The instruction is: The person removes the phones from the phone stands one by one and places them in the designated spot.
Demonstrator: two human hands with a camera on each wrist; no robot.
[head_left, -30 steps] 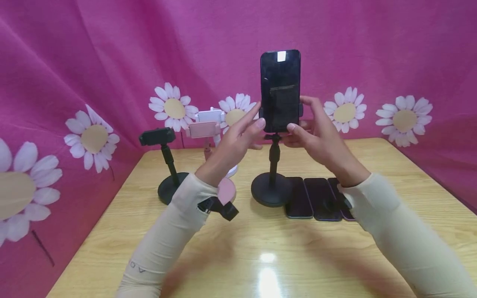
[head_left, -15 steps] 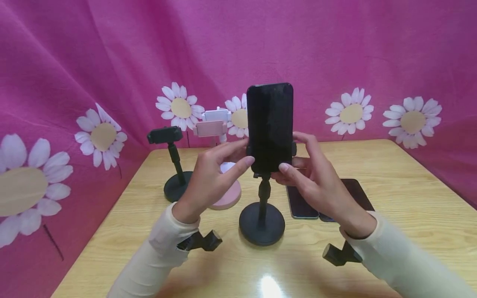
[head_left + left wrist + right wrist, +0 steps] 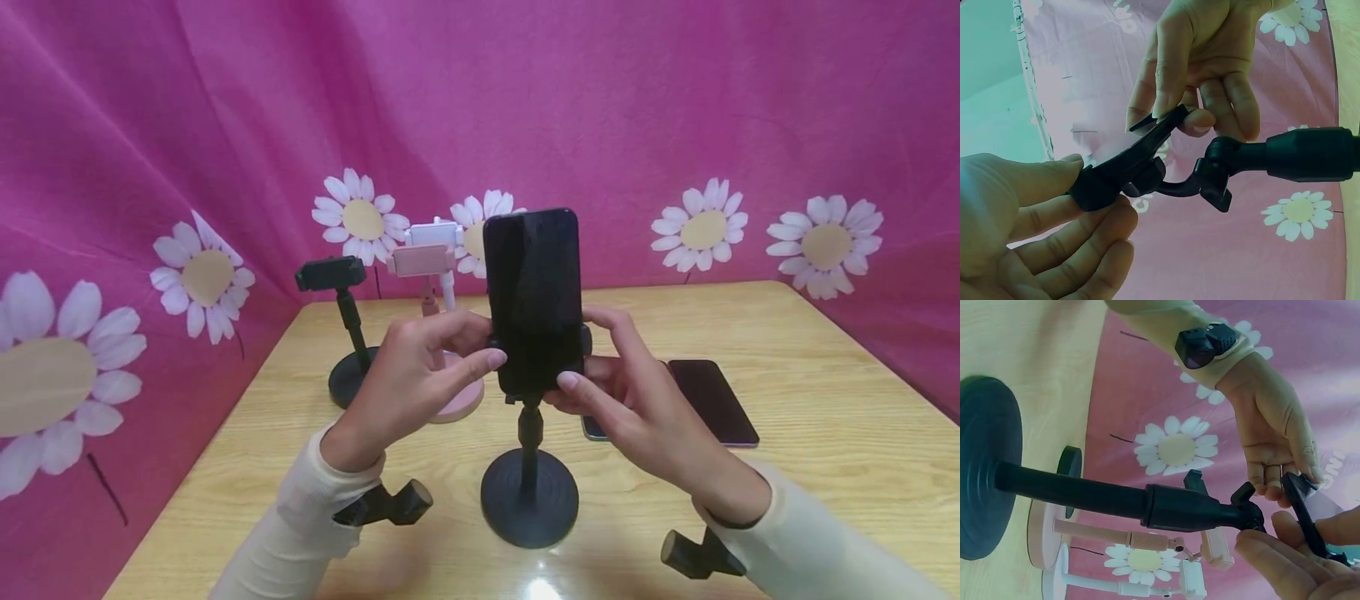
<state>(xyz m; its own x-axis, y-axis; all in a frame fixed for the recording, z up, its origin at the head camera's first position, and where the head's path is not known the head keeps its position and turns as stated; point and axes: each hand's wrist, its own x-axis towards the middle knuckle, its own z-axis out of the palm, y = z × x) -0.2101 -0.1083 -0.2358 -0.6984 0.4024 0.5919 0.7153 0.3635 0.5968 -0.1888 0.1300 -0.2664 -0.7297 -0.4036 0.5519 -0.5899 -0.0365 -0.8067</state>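
Note:
A dark smartphone (image 3: 534, 292) stands upright in the clamp of a black phone stand (image 3: 529, 500), screen towards me. My left hand (image 3: 408, 383) pinches the clamp's left side, thumb in front and fingers behind. On the other side my right hand (image 3: 645, 408) grips the clamp, its thumb at the phone's lower right corner and its fingers curled behind. The left wrist view shows the black clamp (image 3: 1129, 162) edge-on between both hands, with its ball joint (image 3: 1216, 162) behind. In the right wrist view the stand's pole (image 3: 1079, 494) runs from the round base to the hands.
A second black stand (image 3: 330, 273), a pink stand (image 3: 422, 260) and a white stand (image 3: 435, 235) stand at the back left. Right of the hands a dark phone (image 3: 712, 400) lies on the wooden table (image 3: 840, 467). A pink flowered cloth (image 3: 585, 100) hangs behind.
The black stand with its phone has come nearer to me, sitting lower in the head view, both hands moving along with it. My right hand now covers more of the phones on the table.

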